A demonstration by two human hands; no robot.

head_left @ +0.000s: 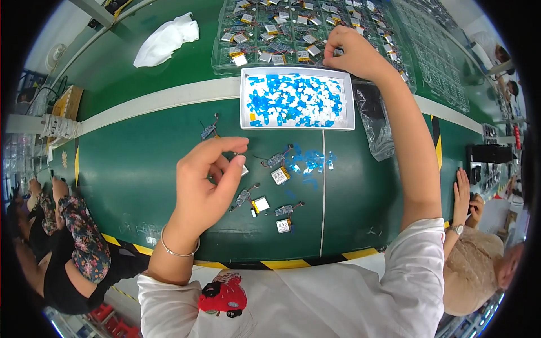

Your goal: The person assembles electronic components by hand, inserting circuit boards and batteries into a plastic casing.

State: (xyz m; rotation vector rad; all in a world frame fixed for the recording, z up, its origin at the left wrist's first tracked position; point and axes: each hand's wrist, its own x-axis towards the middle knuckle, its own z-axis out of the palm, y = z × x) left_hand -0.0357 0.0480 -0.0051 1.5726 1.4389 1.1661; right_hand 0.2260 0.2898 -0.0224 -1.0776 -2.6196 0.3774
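Note:
My left hand [205,177] is above the green table, thumb and fingers closed in a pinch; what is between the tips is too small to make out. Beside its thumb shows part of a silver battery [244,170], and a small circuit board [208,130] with wires lies just beyond the fingers. More boards wired to flat batteries [280,176] lie to the right of this hand. My right hand [358,53] reaches over the clear compartment tray [216,53], which is full of such assemblies. Its fingers are curled together, and their contents are hidden.
A white box [244,112] of small blue and white pieces stands mid-table, with loose blue film bits [310,160] nearer me. A black plastic bag [375,121] lies right of it, a white cloth [167,39] far left. Co-workers sit on both sides.

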